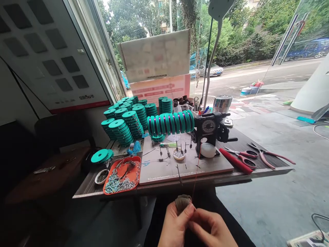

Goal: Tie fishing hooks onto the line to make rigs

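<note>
Over my lap, my left hand [176, 223] is closed in a pinch, its thumb pressed against a grey-brown cloth wrap [183, 203] that seems to cover the index finger. Beside it, my right hand [212, 224] pinches at the same spot, the fingertips of both meeting. A thin red line [196, 175] runs tight from the winder down into the fingers; its end is hidden there. The black hand-cranked winder [208, 132] with a round dial stands on a board [159, 175]. On its shaft sits a row of teal spools [171, 123].
Stacks of teal discs [120, 132] fill the table's back left. An orange tray [140, 173] holds small metal and blue parts, near a small cup [101, 176]. A bowl of beads [179, 155] sits on the board. Scissors [246, 157], pliers [267, 156] and a red case [235, 161] lie right.
</note>
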The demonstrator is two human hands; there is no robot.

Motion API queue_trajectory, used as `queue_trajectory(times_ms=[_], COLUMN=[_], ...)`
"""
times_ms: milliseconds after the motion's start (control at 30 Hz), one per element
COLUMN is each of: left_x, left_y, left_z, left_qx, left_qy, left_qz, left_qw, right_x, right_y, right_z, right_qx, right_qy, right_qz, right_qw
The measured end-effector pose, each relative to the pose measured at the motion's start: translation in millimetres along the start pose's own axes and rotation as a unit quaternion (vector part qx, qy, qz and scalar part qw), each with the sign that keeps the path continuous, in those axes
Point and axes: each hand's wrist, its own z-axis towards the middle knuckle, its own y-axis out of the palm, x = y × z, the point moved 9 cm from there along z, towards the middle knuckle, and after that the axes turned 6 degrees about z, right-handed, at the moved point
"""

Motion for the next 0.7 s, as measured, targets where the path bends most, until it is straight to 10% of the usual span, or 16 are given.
queue_trajectory(times_ms=[267, 467, 700], left_x=[17.5, 41.1, 47.3], left_y=[5.5, 5.8, 6.5], left_z=[-3.1, -0.6, -4.3], left_qx=[-0.049, -0.020, 0.022], left_qy=[-0.045, 0.088, 0.119], left_qz=[0.137, 0.232, 0.319], left_qw=[0.988, 0.969, 0.940], right_x=[-25.6, -19.3, -22.3], right_y=[-32.0, -45.3, -59.9], right_z=[-12.7, 15.0, 32.9], right_qx=[0.122, 0.043, 0.127], right_qy=[-0.235, -0.032, 0.027], right_qz=[-0.296, -0.093, 0.058], right_qw=[0.918, 0.994, 0.990])
